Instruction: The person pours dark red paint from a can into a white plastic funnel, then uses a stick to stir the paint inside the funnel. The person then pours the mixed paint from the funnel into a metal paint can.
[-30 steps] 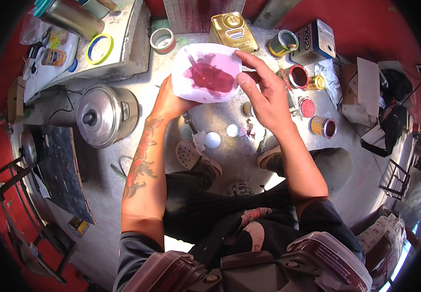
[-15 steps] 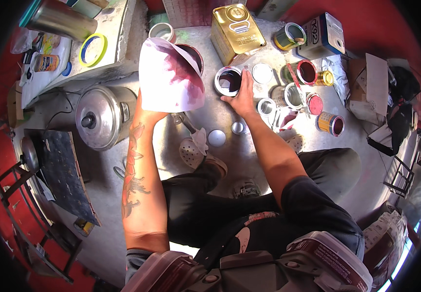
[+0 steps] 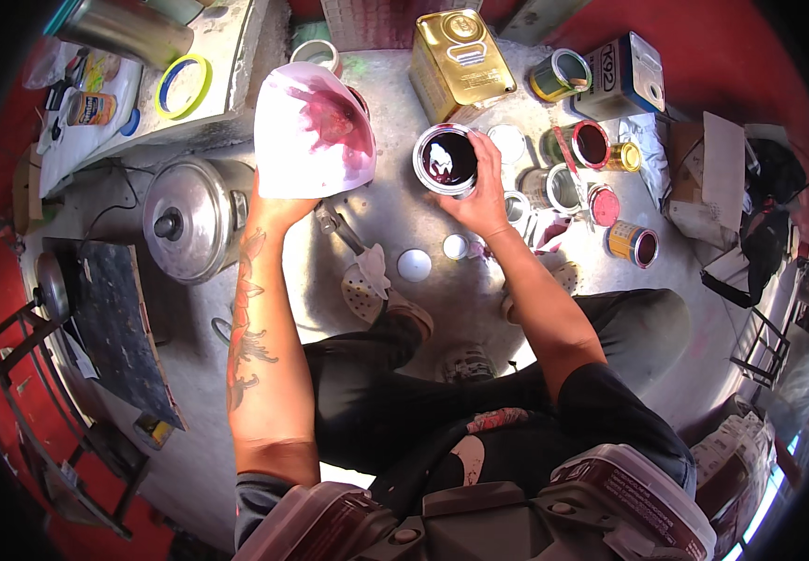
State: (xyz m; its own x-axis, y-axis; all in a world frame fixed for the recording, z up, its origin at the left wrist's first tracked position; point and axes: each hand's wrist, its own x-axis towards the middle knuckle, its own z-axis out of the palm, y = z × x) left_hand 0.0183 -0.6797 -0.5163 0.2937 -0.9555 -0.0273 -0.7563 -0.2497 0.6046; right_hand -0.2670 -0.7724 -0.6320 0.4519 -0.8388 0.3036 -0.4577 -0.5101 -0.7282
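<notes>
My left hand [image 3: 281, 211] holds up a white paper cone [image 3: 283, 154], its inner side stained with dark red paint. Most of that hand's fingers are hidden under the paper. The fingers of my right hand [image 3: 482, 198] wrap round the right side of an open paint can [image 3: 420, 178]. Dark red paint fills the can's inside, with a bright reflection on it. Behind the cone, part of another can's dark red rim [image 3: 360, 99] shows.
A gold rectangular tin [image 3: 462, 70] stands beyond the held can. Several open paint cans, among them a red-rimmed one [image 3: 591, 142], crowd the right. A lidded metal pot [image 3: 185, 220] sits left. Near my shoe [image 3: 362, 292] lie a white round lid [image 3: 414, 266] and a brush-like tool [image 3: 348, 233].
The paper cone has shifted left and tilted, so its stained inside faces up more. My right hand's grip has closed round the paint can, which now looks larger and nearer.
</notes>
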